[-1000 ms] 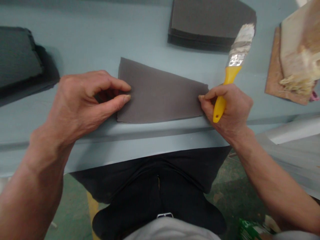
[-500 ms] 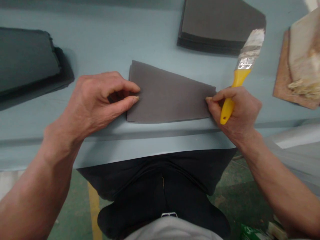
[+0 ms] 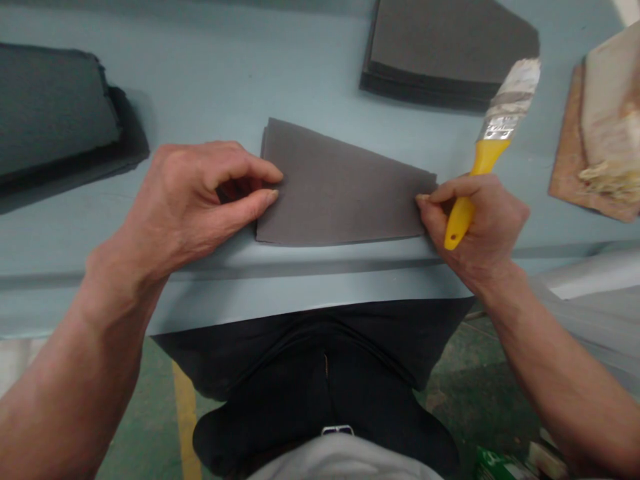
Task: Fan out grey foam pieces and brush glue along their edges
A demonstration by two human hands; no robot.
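Observation:
A grey wedge-shaped foam sheet (image 3: 340, 190) lies flat near the front edge of the pale blue table (image 3: 210, 87). My left hand (image 3: 195, 200) pinches its left edge between thumb and fingers. My right hand (image 3: 475, 220) is curled round the yellow handle of a paintbrush (image 3: 493, 143), whose pale bristles point up and away to the right. The thumb and forefinger of that same hand also touch the sheet's right corner.
A stack of the same grey sheets (image 3: 445, 53) sits at the back. Darker foam pieces (image 3: 55, 127) are piled at the left. A brown board with a pale glue-smeared container (image 3: 600, 133) stands at the right edge. My dark apron presses against the table front.
The view has shifted slightly, so everything sits a little further right in the picture. Both hands keep the same hold on the sheet and the brush.

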